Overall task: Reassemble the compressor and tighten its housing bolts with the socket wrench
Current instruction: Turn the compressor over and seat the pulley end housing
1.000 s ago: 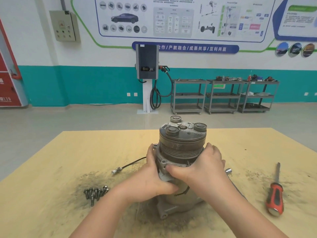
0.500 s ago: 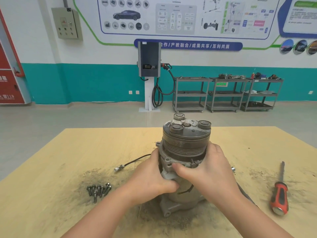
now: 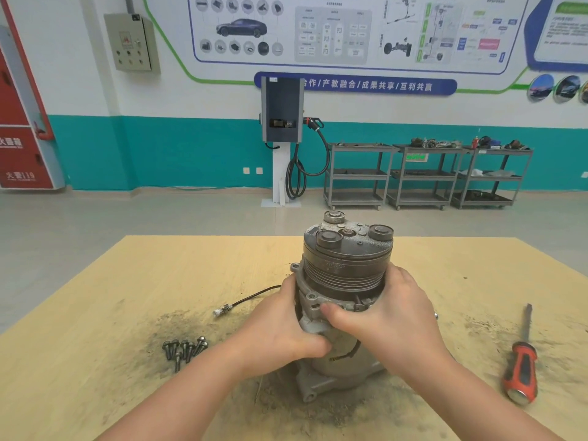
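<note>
both hands, left (image 3: 280, 332) and right (image 3: 386, 316), grip the upright compressor (image 3: 345, 268); loose bolts (image 3: 184, 348) lie to its left, nearer the left hand.

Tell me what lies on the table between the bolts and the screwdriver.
In the head view, the compressor, gripped by left hand and right hand, stands between bolts and screwdriver.

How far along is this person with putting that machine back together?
Early to midway, by the look of it. The compressor stands upright on the table, its upper section set on the body. Both hands, left hand and right hand, grip that joint, apparently seating it. The bolts lie loose beside it, so bolting and tightening remain. No socket wrench is clearly in view, only a screwdriver.
</note>
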